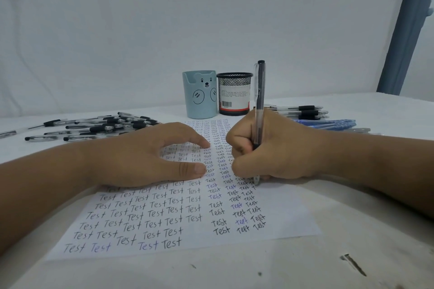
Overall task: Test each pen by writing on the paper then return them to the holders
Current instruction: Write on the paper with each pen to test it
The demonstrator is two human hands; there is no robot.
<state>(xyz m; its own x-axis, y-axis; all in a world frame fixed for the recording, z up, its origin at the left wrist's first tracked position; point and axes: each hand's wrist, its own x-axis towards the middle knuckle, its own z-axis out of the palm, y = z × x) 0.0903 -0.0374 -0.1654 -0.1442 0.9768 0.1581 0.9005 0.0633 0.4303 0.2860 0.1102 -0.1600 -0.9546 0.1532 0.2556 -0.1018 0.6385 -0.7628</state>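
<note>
Under the right hand [270,148] the paper [187,218] is lying flat w/ rows of "Test". Rt fingers are gripping a pen [260,105] upright, tip touching the sheet. Left hand [145,155] is pressing down beside it, fingers spread. Just beyond both: blue bear holder [199,95] & mesh holder [234,94].
</note>
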